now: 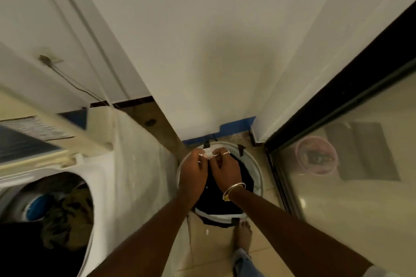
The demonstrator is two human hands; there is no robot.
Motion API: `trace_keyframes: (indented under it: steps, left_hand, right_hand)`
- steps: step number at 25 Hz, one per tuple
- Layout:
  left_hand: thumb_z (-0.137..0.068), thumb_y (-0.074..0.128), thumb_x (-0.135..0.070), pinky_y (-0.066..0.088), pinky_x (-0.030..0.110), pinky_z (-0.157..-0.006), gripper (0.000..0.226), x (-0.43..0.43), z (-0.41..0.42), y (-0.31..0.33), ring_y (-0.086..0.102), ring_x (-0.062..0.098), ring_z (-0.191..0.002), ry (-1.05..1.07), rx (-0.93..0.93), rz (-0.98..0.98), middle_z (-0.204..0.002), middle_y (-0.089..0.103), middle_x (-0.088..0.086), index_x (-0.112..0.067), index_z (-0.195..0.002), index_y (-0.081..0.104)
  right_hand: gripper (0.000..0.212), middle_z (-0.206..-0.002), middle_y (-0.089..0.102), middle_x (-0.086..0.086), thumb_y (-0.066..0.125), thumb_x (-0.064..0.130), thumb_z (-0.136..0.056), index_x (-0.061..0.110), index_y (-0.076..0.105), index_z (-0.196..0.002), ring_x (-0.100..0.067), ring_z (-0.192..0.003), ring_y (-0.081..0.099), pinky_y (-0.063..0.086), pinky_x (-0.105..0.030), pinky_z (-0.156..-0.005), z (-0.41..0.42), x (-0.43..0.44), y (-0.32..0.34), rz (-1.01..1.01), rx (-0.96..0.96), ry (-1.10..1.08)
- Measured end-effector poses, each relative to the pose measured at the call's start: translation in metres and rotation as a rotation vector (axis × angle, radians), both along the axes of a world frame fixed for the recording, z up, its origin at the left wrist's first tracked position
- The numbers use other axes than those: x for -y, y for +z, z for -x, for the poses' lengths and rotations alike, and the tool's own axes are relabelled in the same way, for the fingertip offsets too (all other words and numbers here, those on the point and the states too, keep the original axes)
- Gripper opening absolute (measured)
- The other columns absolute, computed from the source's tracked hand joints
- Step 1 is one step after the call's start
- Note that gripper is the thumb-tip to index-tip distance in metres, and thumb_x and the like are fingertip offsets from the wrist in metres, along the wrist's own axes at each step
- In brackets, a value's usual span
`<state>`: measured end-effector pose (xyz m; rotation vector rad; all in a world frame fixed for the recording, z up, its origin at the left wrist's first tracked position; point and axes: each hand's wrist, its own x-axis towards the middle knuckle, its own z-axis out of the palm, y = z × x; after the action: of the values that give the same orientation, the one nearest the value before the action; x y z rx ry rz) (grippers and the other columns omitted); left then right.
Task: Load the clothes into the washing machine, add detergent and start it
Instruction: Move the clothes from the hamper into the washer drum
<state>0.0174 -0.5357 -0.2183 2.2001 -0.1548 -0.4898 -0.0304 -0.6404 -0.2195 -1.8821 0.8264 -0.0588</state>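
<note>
White fabric piece (209,153) is pinched between our curled left hand (193,172) and right hand (225,170), over the round white basket (258,173) of black clothes (216,200), right of the white washing machine (101,177).

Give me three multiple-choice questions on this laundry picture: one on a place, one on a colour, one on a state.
1. The washing machine stands: A) left of the basket; B) right of it; C) behind it.
2. The tape at the wall's foot is: A) red; B) blue; C) green.
3. The left hand and right hand: A) hang idle; B) press a lid; C) pinch a small white piece.
Answers: A, the machine fills the lower left; B, a blue strip shows; C, fingertips meet on it.
</note>
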Motion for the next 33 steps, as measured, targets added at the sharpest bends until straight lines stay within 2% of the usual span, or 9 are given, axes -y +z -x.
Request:
trace_keyframes:
  steps: [3,6,10,14,16,20,27,29,33]
  left_hand:
    - [-0.102,0.045,-0.038,0.052,0.03,-0.092,0.019,0.016,-0.001,-0.067,0.064,0.01,-0.093,-0.05,-0.023,-0.065,-0.1,0.066,-0.007,-0.026,-0.108,0.058]
    - [-0.1,0.048,-0.032,0.051,0.034,-0.093,0.02,0.019,-0.002,-0.133,0.065,0.018,-0.098,-0.067,-0.157,-0.161,-0.1,0.067,-0.005,-0.022,-0.115,0.057]
    - [-0.098,0.054,-0.019,0.045,0.035,-0.1,0.037,0.019,0.006,-0.228,0.059,0.027,-0.116,-0.112,-0.422,-0.239,-0.122,0.063,0.009,-0.012,-0.133,0.047]
    - [-0.097,0.054,-0.015,0.041,0.036,-0.105,0.046,0.021,0.004,-0.295,0.054,0.027,-0.124,-0.067,-0.549,-0.238,-0.134,0.056,0.009,-0.015,-0.141,0.04]
    - [-0.096,0.055,-0.015,0.041,0.037,-0.108,0.047,0.021,0.004,-0.312,0.054,0.025,-0.124,-0.041,-0.551,-0.222,-0.133,0.056,0.006,-0.017,-0.141,0.041]
    - [-0.092,0.059,-0.006,0.039,0.04,-0.111,0.055,0.001,0.013,-0.318,0.052,0.023,-0.125,-0.105,-0.517,-0.207,-0.128,0.052,-0.002,-0.015,-0.142,0.04]
    - [-0.045,0.088,-0.063,0.024,0.039,-0.12,0.148,-0.028,0.0,-0.226,0.02,0.016,-0.148,-0.439,-0.341,-0.318,-0.161,0.017,-0.003,-0.027,-0.157,-0.001]
    - [-0.053,0.084,-0.065,0.027,0.036,-0.119,0.127,-0.021,-0.005,-0.176,0.031,0.012,-0.143,-0.477,-0.254,-0.277,-0.155,0.032,-0.005,-0.027,-0.154,0.017]
    - [-0.096,0.058,-0.021,0.046,0.036,-0.105,0.024,-0.015,-0.013,-0.069,0.06,0.014,-0.107,-0.382,-0.234,-0.144,-0.113,0.063,-0.001,-0.016,-0.12,0.057]
  right_hand:
    - [0.026,-0.079,0.07,0.003,0.055,0.037,-0.091,0.023,0.056,-0.113,-0.017,-0.084,0.067,0.054,-0.034,-0.078,0.004,0.039,-0.078,0.026,-0.223,0.136]
    - [0.044,-0.107,0.068,-0.003,0.058,0.041,-0.09,0.021,0.051,-0.128,-0.025,-0.106,0.063,0.051,-0.036,-0.09,0.015,0.064,-0.162,0.041,-0.432,0.297]
    - [0.081,-0.152,0.029,-0.012,0.061,0.054,-0.083,0.027,0.024,-0.149,-0.037,-0.137,0.032,0.037,-0.049,-0.108,0.026,0.077,-0.272,0.192,-0.681,0.559]
    - [0.124,-0.159,-0.007,-0.015,0.073,0.062,-0.066,0.038,-0.015,-0.149,-0.048,-0.141,0.013,0.032,-0.062,-0.104,0.027,0.061,-0.353,0.229,-0.843,0.628]
    - [0.116,-0.152,0.012,-0.023,0.073,0.053,-0.073,0.034,-0.01,-0.151,-0.049,-0.132,0.032,0.041,-0.057,-0.097,0.029,0.051,-0.377,0.275,-0.868,0.65]
    - [0.034,-0.119,0.06,-0.015,0.05,0.024,-0.092,0.017,0.055,-0.125,-0.037,-0.107,0.061,0.053,-0.045,-0.089,0.025,0.044,-0.363,0.291,-0.693,0.622]
    - [0.027,-0.074,0.067,-0.002,0.049,0.041,-0.077,0.019,0.064,-0.076,-0.024,-0.073,0.064,0.052,-0.035,-0.067,0.018,0.008,-0.194,0.05,-0.179,0.127]
    - [0.024,-0.064,0.061,0.002,0.048,0.041,-0.077,0.022,0.057,-0.065,-0.02,-0.063,0.06,0.051,-0.043,-0.062,0.018,-0.002,-0.15,-0.041,-0.026,0.03]
    - [0.015,-0.067,0.063,0.0,0.054,0.027,-0.075,0.014,0.061,-0.072,-0.017,-0.067,0.061,0.052,-0.044,-0.062,0.01,-0.018,-0.058,-0.102,0.265,-0.015]
